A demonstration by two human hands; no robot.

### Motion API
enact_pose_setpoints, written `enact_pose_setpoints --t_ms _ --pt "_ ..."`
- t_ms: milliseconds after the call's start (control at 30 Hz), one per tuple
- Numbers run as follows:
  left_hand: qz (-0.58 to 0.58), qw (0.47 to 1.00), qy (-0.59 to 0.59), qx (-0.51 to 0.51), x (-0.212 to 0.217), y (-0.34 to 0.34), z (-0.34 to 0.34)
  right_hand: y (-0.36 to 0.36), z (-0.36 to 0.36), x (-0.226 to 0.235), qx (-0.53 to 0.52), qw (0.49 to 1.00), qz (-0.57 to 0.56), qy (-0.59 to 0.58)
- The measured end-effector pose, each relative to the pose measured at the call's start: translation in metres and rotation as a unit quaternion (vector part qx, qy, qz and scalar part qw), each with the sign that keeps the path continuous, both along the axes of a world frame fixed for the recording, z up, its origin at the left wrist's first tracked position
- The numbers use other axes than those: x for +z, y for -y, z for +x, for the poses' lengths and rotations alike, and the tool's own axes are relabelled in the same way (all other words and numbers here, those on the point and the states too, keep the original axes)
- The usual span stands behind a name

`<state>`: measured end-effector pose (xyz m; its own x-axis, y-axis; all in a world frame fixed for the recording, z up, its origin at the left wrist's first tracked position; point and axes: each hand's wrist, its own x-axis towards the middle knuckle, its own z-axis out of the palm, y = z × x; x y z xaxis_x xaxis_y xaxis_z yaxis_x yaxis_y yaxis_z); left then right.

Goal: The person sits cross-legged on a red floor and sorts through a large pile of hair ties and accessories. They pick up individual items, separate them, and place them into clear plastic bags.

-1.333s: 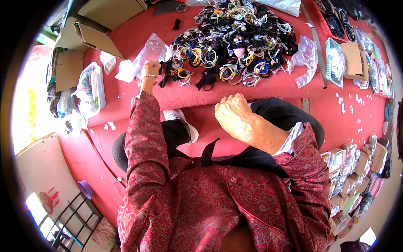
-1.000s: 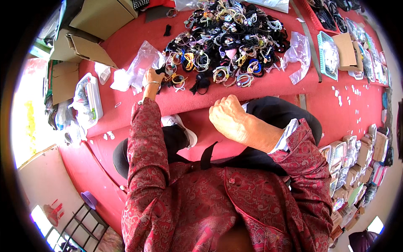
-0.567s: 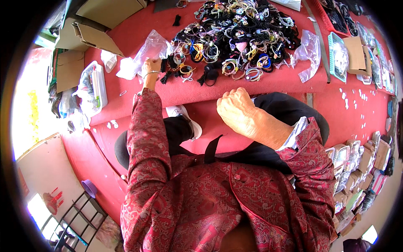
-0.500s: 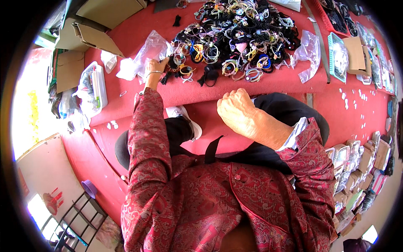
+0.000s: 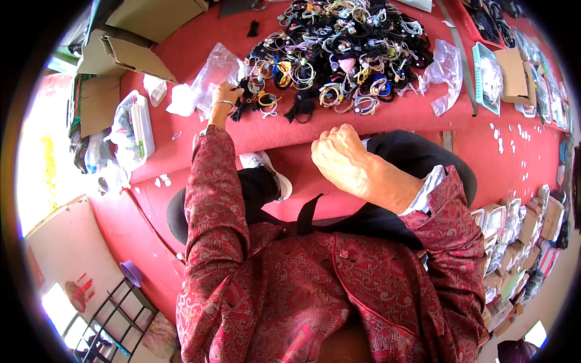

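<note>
A large heap of hair ties [image 5: 351, 51], black ones mixed with coloured and beaded ones, lies on the red cloth. My left hand [image 5: 225, 98] is at the heap's left edge, beside a clear plastic bag [image 5: 216, 63]. Its fingers are curled together next to some black hair ties [image 5: 241, 109]; whatever they pinch is too small to make out. Lower down, in front of the cloth-covered edge, my right hand [image 5: 340, 152] is closed with its back up. The hand itself hides what its fingers may hold. Just beyond it lies a loose black hair tie [image 5: 304, 107].
Another clear bag [image 5: 446, 78] touches the heap's right side. Open cardboard boxes [image 5: 136, 57] and a white plastic bin [image 5: 144, 130] stand at left. A light-blue basket [image 5: 486, 78] sits at right. My bent knees are below the red edge [image 5: 339, 132].
My left hand's fingers have shifted slightly at the heap's edge. My right hand has barely moved and stays closed. The heap looks the same.
</note>
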<state>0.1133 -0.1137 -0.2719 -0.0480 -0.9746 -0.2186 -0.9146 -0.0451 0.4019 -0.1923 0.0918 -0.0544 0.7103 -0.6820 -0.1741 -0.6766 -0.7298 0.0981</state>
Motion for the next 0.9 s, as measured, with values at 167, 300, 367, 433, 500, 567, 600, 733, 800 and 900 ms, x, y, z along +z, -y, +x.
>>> enact_pose_setpoints --t_ms 167,300,367,433,500,567,600,733,800,900 --pt "-0.079 0.995 -0.024 0.053 0.003 0.003 0.015 0.002 0.007 0.003 -0.019 0.998 0.054 -0.023" --pt "-0.117 0.991 -0.049 0.040 -0.003 0.000 -0.010 0.002 0.004 0.002 -0.018 0.999 0.042 -0.007" --pt "-0.114 0.992 -0.037 0.039 -0.006 0.000 -0.017 0.003 0.005 0.002 -0.020 0.999 0.042 -0.019" --pt "-0.079 0.995 -0.030 0.057 -0.007 0.000 -0.023 0.003 0.006 0.002 -0.025 0.998 0.049 -0.027" --pt "-0.068 0.996 -0.002 0.060 -0.007 0.001 -0.026 0.004 0.007 0.001 -0.031 0.997 0.063 -0.027" --pt "-0.084 0.995 0.029 0.044 -0.007 0.001 -0.026 0.003 0.005 0.002 -0.024 0.998 0.051 -0.028" --pt "-0.045 0.996 -0.009 0.071 -0.005 0.003 -0.022 0.003 0.005 0.003 -0.019 0.999 0.044 -0.026" --pt "0.050 0.973 -0.164 0.157 0.011 0.009 0.000 0.003 0.004 0.004 -0.009 0.999 0.030 -0.019" --pt "0.080 0.956 -0.223 0.171 0.018 0.011 0.013 0.005 0.007 0.003 -0.028 0.996 0.077 -0.034" --pt "0.144 0.965 -0.188 0.109 0.032 0.011 0.040 0.003 0.008 0.007 -0.025 0.996 0.085 -0.030"
